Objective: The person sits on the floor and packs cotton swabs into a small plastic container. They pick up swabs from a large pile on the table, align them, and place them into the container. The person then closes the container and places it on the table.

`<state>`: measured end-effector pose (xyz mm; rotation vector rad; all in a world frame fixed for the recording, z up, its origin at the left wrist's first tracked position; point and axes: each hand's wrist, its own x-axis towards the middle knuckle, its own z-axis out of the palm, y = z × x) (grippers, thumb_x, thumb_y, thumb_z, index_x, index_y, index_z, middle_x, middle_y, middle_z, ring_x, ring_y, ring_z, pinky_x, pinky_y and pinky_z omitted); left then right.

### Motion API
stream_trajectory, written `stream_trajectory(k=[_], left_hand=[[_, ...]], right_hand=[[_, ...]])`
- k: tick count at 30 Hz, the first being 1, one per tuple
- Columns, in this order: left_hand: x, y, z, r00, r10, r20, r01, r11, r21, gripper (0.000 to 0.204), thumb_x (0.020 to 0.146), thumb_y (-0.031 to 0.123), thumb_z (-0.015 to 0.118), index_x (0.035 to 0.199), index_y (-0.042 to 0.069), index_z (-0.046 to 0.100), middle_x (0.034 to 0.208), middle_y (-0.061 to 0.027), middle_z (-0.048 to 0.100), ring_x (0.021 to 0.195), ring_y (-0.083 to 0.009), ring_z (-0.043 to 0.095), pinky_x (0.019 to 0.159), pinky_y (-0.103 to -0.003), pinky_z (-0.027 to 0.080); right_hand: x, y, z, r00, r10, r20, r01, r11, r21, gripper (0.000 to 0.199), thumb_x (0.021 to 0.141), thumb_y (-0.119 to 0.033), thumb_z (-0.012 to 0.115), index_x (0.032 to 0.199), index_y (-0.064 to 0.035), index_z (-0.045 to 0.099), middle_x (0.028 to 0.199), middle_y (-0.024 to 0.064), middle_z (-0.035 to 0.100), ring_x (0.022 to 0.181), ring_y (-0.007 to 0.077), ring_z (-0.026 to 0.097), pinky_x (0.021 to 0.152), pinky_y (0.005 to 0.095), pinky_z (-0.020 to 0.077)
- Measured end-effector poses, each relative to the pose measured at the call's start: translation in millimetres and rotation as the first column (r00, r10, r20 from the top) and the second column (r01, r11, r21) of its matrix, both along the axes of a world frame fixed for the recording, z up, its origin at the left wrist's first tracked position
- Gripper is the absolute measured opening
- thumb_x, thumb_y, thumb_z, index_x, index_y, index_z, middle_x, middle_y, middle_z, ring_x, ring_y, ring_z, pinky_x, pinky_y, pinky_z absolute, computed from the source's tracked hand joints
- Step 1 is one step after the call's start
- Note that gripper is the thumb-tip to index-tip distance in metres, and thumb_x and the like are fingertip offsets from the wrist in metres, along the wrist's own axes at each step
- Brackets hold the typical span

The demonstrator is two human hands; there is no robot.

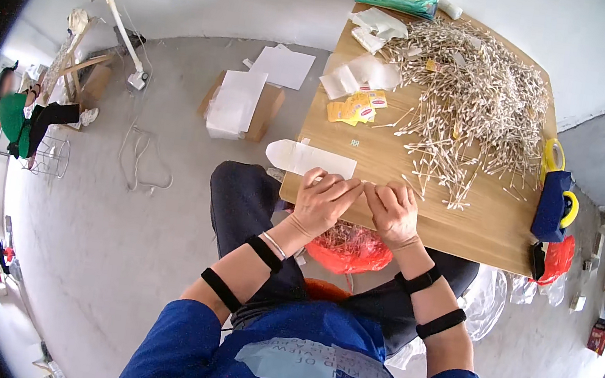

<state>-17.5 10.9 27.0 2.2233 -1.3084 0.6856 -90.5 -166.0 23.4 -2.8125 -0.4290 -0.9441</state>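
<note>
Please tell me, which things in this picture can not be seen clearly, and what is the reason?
- Head view: whatever the left hand and right hand pinch at the table edge is covered by the fingers and too small to tell.
- Contents of the red bag on the lap: partly hidden by the hands and table.
- Single sticks in the cotton swab pile: too small to count.
- Blue dispenser: blurred near the rim.

Even, soft daylight fills the room; a bright window glares at nine o'clock. Shadows are faint on the pale wooden rectangular table [466,226]. Fisheye bending curves its edges, and the rim goes black, perhaps slightly blurred toward four o'clock.
</note>
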Motion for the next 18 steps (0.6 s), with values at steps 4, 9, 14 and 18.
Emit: stream_trajectory(k=[4, 9, 14, 18], left_hand=[[-2.5, -0.1, -8.6, 1.0, 0.017, -0.002, -0.017, 1.0, -0.015, 0.023, 0.083, 0.021, 0.06, 0.102, 0.015, 0.071, 0.106, 0.0077, 0.068, 0.087, -0.0072, 0.059, 0.09, -0.033, 0.035], [-5.1, 0.1, -16.9, 1.0, 0.021, -0.021, -0.022, 0.999, -0.044, 0.026, 0.079, 0.018, 0.059, 0.103, 0.016, 0.071, 0.107, 0.0083, 0.065, 0.086, -0.0072, 0.059, 0.087, -0.033, 0.036], [-7.0, -5.6, -17.9, 0.997, 0.037, -0.067, -0.042, 0.996, -0.077, 0.026, 0.079, 0.018, 0.059, 0.102, 0.017, 0.071, 0.106, 0.009, 0.065, 0.087, -0.0076, 0.059, 0.089, -0.034, 0.036], [-0.5, -1.2, -9.9, 0.961, -0.047, -0.272, 0.006, 0.989, -0.15, 0.027, 0.076, 0.014, 0.068, 0.103, 0.011, 0.07, 0.107, 0.0005, 0.066, 0.096, -0.018, 0.06, 0.089, -0.038, 0.041]], right_hand=[[-3.6, 1.2, -5.7, 1.0, -0.007, 0.02, 0.008, 0.998, -0.064, 0.034, 0.071, -0.013, 0.063, 0.103, -0.0065, 0.068, 0.091, 0.0013, 0.053, 0.089, 0.0177, 0.056, 0.071, 0.0331, 0.0483], [-8.6, 3.3, -7.8, 1.0, -0.013, 0.022, 0.016, 0.991, -0.134, 0.036, 0.069, -0.015, 0.061, 0.103, -0.0047, 0.068, 0.095, 0.0021, 0.056, 0.09, 0.02, 0.056, 0.074, 0.0335, 0.0483], [-8.0, 3.8, -8.4, 0.999, -0.035, -0.002, 0.034, 0.994, -0.107, 0.037, 0.07, -0.015, 0.061, 0.105, -0.0049, 0.067, 0.095, 0.0029, 0.056, 0.092, 0.0213, 0.056, 0.076, 0.0353, 0.0479], [-7.4, 5.4, -3.4, 0.997, -0.024, -0.069, 0.032, 0.993, 0.116, 0.029, 0.073, -0.007, 0.064, 0.102, -0.0076, 0.066, 0.092, 0.0058, 0.056, 0.093, 0.0251, 0.055, 0.076, 0.0368, 0.0472]])
